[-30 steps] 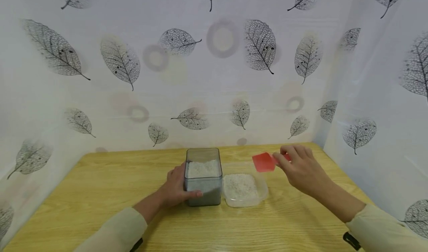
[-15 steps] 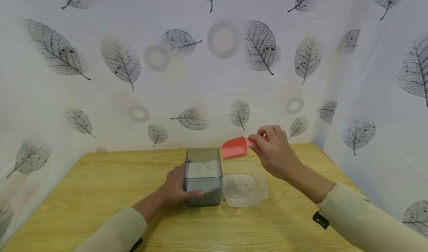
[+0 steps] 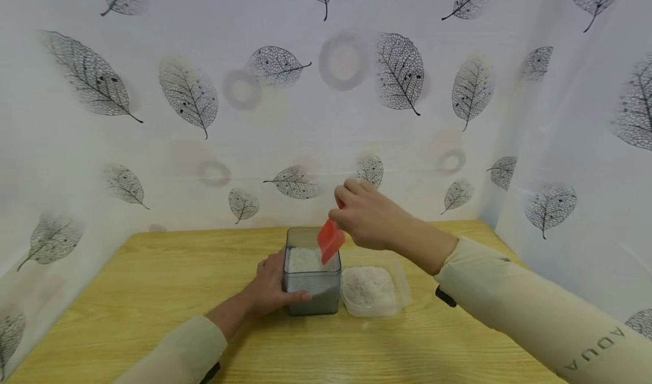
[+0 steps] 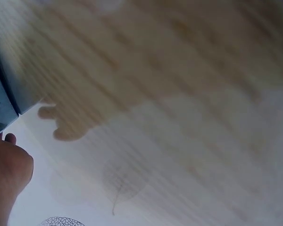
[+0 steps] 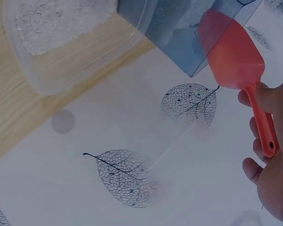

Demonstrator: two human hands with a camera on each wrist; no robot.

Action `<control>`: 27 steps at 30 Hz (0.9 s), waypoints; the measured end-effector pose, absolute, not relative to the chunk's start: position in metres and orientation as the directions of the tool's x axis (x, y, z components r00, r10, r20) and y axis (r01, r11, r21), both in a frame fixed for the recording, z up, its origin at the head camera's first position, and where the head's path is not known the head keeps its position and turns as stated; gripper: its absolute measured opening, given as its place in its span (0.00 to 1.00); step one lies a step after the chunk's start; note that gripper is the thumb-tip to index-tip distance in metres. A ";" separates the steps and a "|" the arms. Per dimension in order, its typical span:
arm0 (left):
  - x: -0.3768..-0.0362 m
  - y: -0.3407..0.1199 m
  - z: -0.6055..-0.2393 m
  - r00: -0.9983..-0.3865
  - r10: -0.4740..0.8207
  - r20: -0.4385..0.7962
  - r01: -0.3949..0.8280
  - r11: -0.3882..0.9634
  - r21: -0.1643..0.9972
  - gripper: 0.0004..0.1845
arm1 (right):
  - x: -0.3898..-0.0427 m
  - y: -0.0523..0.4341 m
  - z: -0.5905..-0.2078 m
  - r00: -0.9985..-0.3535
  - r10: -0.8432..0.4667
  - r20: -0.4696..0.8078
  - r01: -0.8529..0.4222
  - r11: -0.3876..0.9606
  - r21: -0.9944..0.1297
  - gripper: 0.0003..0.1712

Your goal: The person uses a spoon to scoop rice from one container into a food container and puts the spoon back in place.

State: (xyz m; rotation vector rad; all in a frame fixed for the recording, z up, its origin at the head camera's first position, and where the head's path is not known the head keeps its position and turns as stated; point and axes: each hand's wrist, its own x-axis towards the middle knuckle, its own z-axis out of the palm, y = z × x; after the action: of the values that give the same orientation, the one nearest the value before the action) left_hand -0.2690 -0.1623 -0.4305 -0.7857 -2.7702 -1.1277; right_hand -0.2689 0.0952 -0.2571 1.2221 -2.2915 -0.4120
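A tall grey see-through container (image 3: 312,271) (image 5: 179,28) holding white rice stands on the wooden table (image 3: 153,293). My left hand (image 3: 272,285) grips its left side. My right hand (image 3: 364,214) (image 5: 271,155) pinches the handle of a red scoop (image 3: 330,240) (image 5: 231,52), whose blade tilts down into the container's open top. A low clear tub (image 3: 374,290) (image 5: 66,42) of rice sits just right of the container. The left wrist view is blurred and shows only the container's edge (image 4: 2,94) and the heel of my left hand (image 4: 7,174).
White leaf-patterned sheets (image 3: 326,101) wall in the table at the back and on both sides. Bare wood (image 3: 458,338) lies in front of the containers and to their left.
My right hand carried the red scoop from the back right of the table leftward and up, then tipped it down over the grey container. The left hand has not moved.
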 end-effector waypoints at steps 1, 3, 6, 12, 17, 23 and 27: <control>-0.269 -0.162 -0.430 -0.872 0.436 0.223 0.468 0.608 0.641 0.53 | -0.268 0.092 -0.254 -0.471 -0.844 0.257 -0.683 0.533 0.500 0.09; -0.269 -0.162 -0.429 -0.877 0.433 0.211 0.457 0.613 0.645 0.54 | -0.266 0.085 -0.247 -0.468 -0.861 0.201 -0.687 0.497 0.529 0.11; -0.268 -0.163 -0.429 -0.878 0.429 0.214 0.457 0.617 0.641 0.54 | -0.262 0.073 -0.237 -0.452 -0.882 0.130 -0.694 0.440 0.569 0.11; -0.268 -0.166 -0.430 -0.877 0.424 0.226 0.464 0.624 0.629 0.54 | -0.256 0.045 -0.223 -0.510 -0.860 -0.028 -0.698 0.395 0.598 0.09; -0.269 -0.165 -0.430 -0.876 0.428 0.224 0.463 0.613 0.640 0.53 | -0.257 0.028 -0.222 -0.588 -0.800 -0.122 -0.685 0.412 0.600 0.08; -0.268 -0.162 -0.428 -0.880 0.427 0.211 0.453 0.613 0.647 0.51 | -0.256 0.020 -0.235 -0.633 -0.750 -0.192 -0.680 0.419 0.602 0.08; -0.267 -0.162 -0.427 -0.885 0.421 0.199 0.443 0.630 0.638 0.52 | -0.253 0.023 -0.245 -0.663 -0.717 -0.214 -0.684 0.464 0.563 0.07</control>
State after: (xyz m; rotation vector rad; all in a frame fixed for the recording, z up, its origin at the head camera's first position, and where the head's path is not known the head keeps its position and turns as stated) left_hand -0.2667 -0.1620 -0.4274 -0.7436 -2.8087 -1.1114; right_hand -0.2534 0.0227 -0.2452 1.2657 -2.6417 -0.9787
